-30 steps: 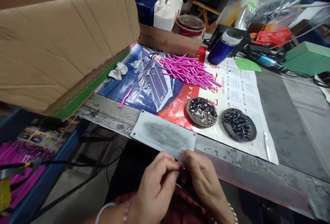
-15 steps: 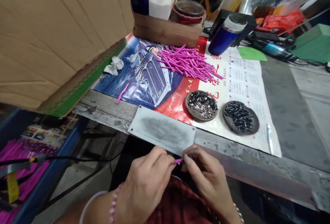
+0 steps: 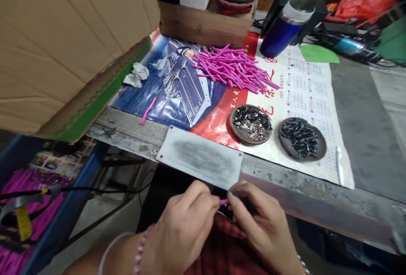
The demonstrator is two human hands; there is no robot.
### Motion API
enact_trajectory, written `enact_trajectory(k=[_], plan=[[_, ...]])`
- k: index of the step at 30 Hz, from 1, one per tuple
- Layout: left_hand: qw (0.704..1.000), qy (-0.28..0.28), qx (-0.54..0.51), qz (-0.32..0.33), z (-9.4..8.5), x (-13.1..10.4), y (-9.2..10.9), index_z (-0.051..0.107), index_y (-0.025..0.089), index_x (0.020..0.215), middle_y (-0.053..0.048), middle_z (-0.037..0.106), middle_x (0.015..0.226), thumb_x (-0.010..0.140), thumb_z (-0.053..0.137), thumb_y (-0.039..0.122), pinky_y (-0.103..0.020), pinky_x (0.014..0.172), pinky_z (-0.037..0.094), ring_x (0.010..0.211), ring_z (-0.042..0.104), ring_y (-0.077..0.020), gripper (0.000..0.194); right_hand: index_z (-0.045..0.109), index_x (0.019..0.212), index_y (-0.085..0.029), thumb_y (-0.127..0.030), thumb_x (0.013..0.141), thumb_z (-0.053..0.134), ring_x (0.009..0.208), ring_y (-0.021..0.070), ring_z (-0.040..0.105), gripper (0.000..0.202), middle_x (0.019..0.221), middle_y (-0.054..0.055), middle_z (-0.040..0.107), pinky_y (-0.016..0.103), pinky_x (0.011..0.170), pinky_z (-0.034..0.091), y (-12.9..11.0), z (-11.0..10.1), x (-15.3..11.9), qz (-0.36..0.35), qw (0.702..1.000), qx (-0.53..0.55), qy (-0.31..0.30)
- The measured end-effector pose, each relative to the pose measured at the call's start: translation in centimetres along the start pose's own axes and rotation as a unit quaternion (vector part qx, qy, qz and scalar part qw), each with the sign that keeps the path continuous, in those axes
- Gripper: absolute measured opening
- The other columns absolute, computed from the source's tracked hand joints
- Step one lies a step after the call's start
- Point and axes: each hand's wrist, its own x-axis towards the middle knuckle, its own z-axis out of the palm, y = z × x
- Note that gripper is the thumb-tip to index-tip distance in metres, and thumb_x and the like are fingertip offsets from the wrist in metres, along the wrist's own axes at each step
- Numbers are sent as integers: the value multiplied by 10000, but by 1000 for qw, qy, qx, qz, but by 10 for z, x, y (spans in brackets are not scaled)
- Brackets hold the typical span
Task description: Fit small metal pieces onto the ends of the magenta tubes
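Just off the table's front edge, my left hand (image 3: 190,216) is closed around a pink-purple cord piece (image 3: 223,202), whose short end shows between the two hands. The fingertips of my right hand (image 3: 260,211) pinch at that end; whether they hold the cord or a small part at its tip is hidden. In front of the hands lies a smudged light plate (image 3: 200,156). A heap of similar pink cords (image 3: 236,70) sits on the calendar poster. One shallow bowl (image 3: 250,125) holds small rings and dark bits, another bowl (image 3: 302,139) black slim pieces.
A large cardboard box (image 3: 79,47) rises at the left, near a crumpled tissue (image 3: 136,75) and a single pink cord (image 3: 148,110). A blue tumbler (image 3: 282,34) stands at the back right. A white pen-like object (image 3: 339,166) lies right. A blue bin (image 3: 57,228) holds more pink cords.
The view has shifted slightly, so the table items appear a little higher or further right. Both hands keep their hold close together, with slightly less pink cord showing between them.
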Motion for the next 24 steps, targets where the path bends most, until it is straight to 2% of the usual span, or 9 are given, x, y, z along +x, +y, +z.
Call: enact_trajectory(k=[5, 9, 11, 15, 16, 17, 19, 22, 24], plan=[[994, -66, -70, -55, -4, 0, -1, 637, 162, 1005, -55, 624, 896, 1021, 450, 110, -276, 687, 522, 753, 671, -177, 195, 570, 716, -209, -306, 998, 576, 501, 108, 548, 299, 587, -25, 580, 202, 487, 438, 1, -5, 0, 85, 995, 50, -9], [972, -84, -181, -124, -6, 6, -3, 688, 169, 957, -56, 658, 892, 1001, 516, 155, -268, 715, 509, 787, 663, -175, 178, 598, 769, -211, -340, 1018, 547, 460, 107, 567, 285, 555, -39, 581, 193, 468, 453, 2, -9, -3, 122, 986, 107, -21], [930, -103, -294, -196, -4, 10, -4, 708, 163, 898, -54, 684, 848, 970, 574, 185, -254, 689, 503, 763, 654, -169, 154, 610, 788, -209, -333, 1011, 558, 468, 105, 579, 260, 590, -34, 604, 190, 466, 460, 3, -9, -5, 114, 986, 120, -26], [781, -137, -502, -344, 3, 14, -6, 689, 133, 874, 0, 632, 680, 908, 671, 273, -176, 497, 379, 542, 509, -86, 145, 591, 776, -212, -285, 1004, 564, 490, 96, 572, 240, 613, -37, 605, 184, 492, 457, 5, -9, -6, 79, 993, 83, -33], [764, -137, -519, -359, 4, 13, -6, 684, 132, 879, 24, 595, 640, 899, 685, 287, -163, 466, 334, 500, 449, -66, 157, 580, 766, -214, -273, 1007, 556, 492, 95, 565, 249, 601, -40, 596, 184, 496, 451, 5, -8, -5, 70, 995, 64, -32], [760, -132, -523, -364, 5, 12, -5, 681, 133, 874, 41, 564, 616, 897, 689, 289, -157, 449, 306, 478, 407, -56, 158, 568, 752, -215, -267, 1009, 548, 496, 95, 559, 263, 596, -40, 588, 186, 499, 445, 4, -7, -5, 60, 997, 46, -28], [786, -115, -498, -348, 5, 9, -3, 682, 140, 859, 37, 572, 631, 909, 665, 251, -164, 462, 337, 496, 438, -66, 123, 552, 730, -217, -266, 1011, 536, 504, 98, 550, 285, 598, -35, 579, 194, 501, 436, 3, -6, -3, 42, 999, 20, -25], [869, -81, -404, -273, 1, 7, -1, 702, 153, 836, -17, 655, 763, 924, 616, 162, -210, 602, 470, 660, 595, -124, 123, 552, 728, -218, -293, 1016, 531, 491, 100, 548, 298, 597, -31, 580, 201, 486, 427, 1, -6, -3, 46, 998, 25, -33], [913, -68, -341, -215, -1, 6, -1, 710, 163, 846, -32, 665, 821, 931, 596, 122, -238, 686, 498, 746, 633, -149, 148, 562, 733, -216, -328, 1028, 520, 479, 104, 559, 318, 578, -31, 587, 205, 487, 435, 0, -6, -5, 77, 995, 57, -35]])
